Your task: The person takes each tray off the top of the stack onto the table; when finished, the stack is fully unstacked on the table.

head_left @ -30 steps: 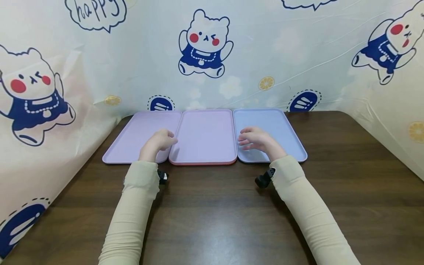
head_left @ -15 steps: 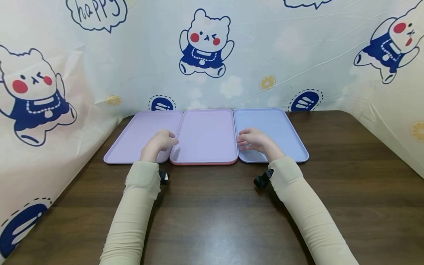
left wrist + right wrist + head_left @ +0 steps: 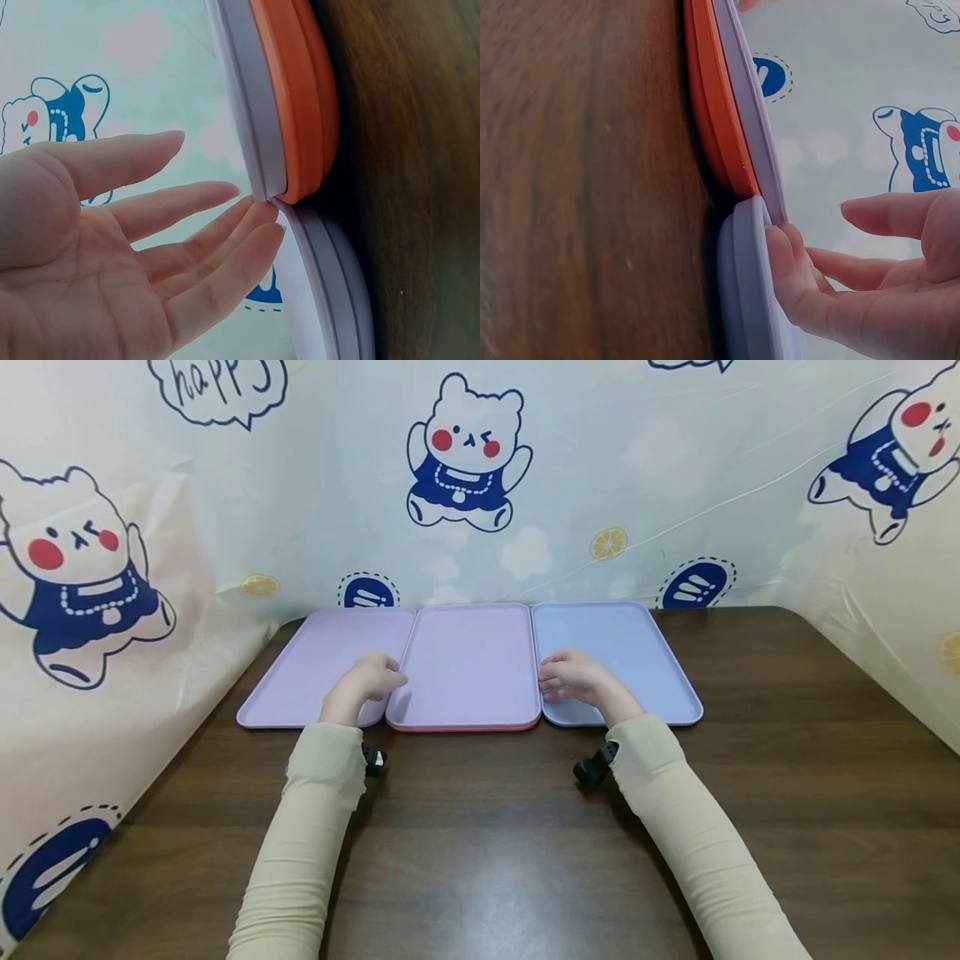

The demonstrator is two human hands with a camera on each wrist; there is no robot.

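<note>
Three trays lie side by side at the back of the table: a lilac tray (image 3: 307, 681) on the left, a lilac-pink tray (image 3: 468, 668) in the middle, a blue tray (image 3: 637, 660) on the right. Under the middle one sits an orange-red tray (image 3: 304, 112), its edge plain in both wrist views. My left hand (image 3: 363, 685) is over the seam between the left and middle trays, fingers loosely spread, holding nothing. Over the blue tray's left side is my right hand (image 3: 581, 681), its fingers relaxed and the fingertips right at the rim (image 3: 761, 225); it grips nothing.
The wooden table (image 3: 480, 827) stretches in front of the trays and to their right. A patterned cloth (image 3: 585, 468) with cartoon bears hangs close behind and along both sides. A black wrist camera (image 3: 596, 766) sits under the right cuff, another (image 3: 373, 760) beside the left.
Both hands hold nearly the same pose over the trays. The head view has shifted very slightly; the trays have stayed in place.
</note>
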